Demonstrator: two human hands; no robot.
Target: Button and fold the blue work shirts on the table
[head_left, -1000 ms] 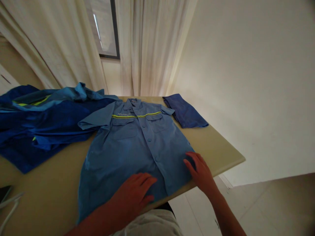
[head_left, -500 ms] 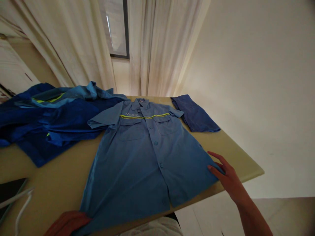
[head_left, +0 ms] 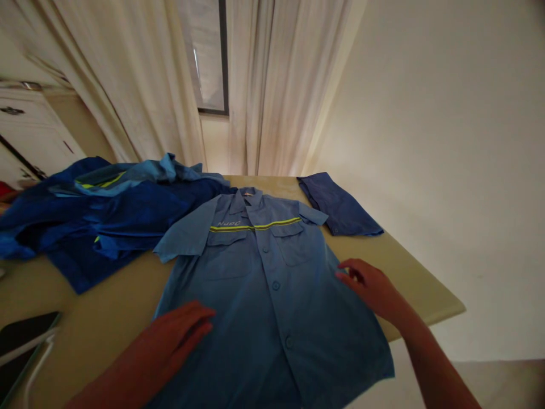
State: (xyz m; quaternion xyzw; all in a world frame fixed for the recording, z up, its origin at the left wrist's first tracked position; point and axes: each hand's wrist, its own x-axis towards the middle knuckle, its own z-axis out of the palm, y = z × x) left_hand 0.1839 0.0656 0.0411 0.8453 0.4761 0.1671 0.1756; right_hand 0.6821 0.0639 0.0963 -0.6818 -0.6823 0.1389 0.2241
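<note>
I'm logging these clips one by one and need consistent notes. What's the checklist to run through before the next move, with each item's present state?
1. Shirt lying front up: ok, pockets and buttons are showing.
2. Shirt wholly on the table: not ok, its lower corner on the right hangs past the edge.
3. Left hand has a grip: cannot tell, it is over the shirt, contact unclear.
4. Right hand has a grip: cannot tell, its bent fingers are at the shirt's side edge.
5. Dark device apart from the shirt: ok.
</note>
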